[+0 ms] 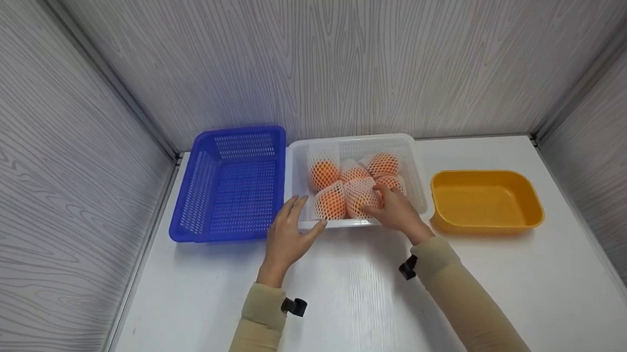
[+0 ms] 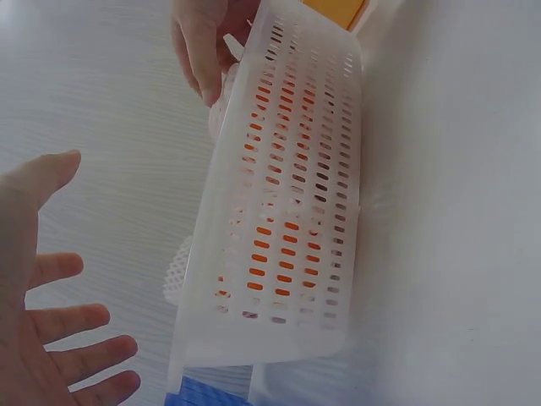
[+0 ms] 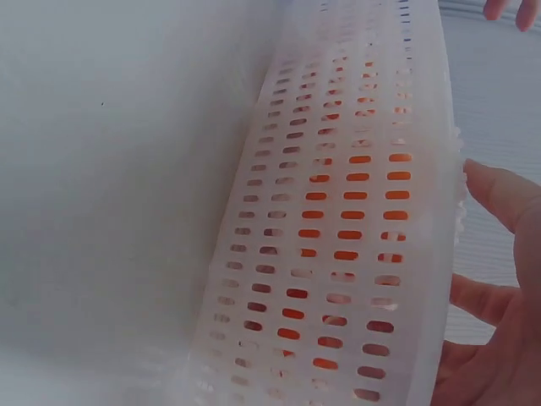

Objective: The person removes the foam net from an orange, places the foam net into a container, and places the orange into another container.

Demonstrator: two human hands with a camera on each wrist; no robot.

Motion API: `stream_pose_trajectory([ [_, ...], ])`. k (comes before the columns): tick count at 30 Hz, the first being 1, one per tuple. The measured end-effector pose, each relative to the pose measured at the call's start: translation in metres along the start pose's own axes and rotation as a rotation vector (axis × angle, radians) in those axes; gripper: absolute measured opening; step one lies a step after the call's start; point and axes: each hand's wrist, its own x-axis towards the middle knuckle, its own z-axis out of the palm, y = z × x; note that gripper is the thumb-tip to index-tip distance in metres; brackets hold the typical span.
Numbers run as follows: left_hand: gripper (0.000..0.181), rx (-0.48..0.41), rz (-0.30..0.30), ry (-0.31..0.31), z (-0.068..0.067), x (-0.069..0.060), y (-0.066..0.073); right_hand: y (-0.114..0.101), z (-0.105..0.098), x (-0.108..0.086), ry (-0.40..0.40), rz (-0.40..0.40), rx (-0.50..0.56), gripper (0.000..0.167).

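Observation:
Several orange fruits in white foam nets (image 1: 329, 203) lie in a white slotted basket (image 1: 299, 187). My right hand (image 1: 397, 212) reaches over the basket's front rim, its thumb and fingers around a netted fruit (image 1: 361, 197) at the front. In the left wrist view the right hand (image 2: 203, 42) touches white netting at the rim. The basket wall (image 3: 338, 211) hides most of that hold in the right wrist view. At the basket's front left corner, my left hand (image 1: 287, 238) is spread with nothing in it; its fingers (image 2: 80, 321) stand apart from the basket wall (image 2: 279, 186).
A blue slotted basket (image 1: 243, 197) with nothing in it stands left of the white one. To the right is a yellow tub (image 1: 481, 203), also holding nothing. Grey wood-grain panels (image 1: 340, 63) rise behind and on both sides of the white table (image 1: 350, 301).

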Motion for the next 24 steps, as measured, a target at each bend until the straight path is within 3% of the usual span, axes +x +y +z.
stream_pose_trajectory([
  [11,0.075,-0.173,-0.028,-0.036,0.013,0.001,0.003,-0.013,0.013,0.014,-0.04,0.065,-0.049,0.087],
  [17,0.075,-0.186,-0.028,-0.068,0.018,0.005,0.005,-0.018,0.023,0.016,-0.017,0.091,-0.089,0.08],
  [24,0.074,-0.192,-0.061,-0.139,0.019,0.012,0.011,-0.016,0.022,0.02,0.037,0.103,-0.006,0.069],
])
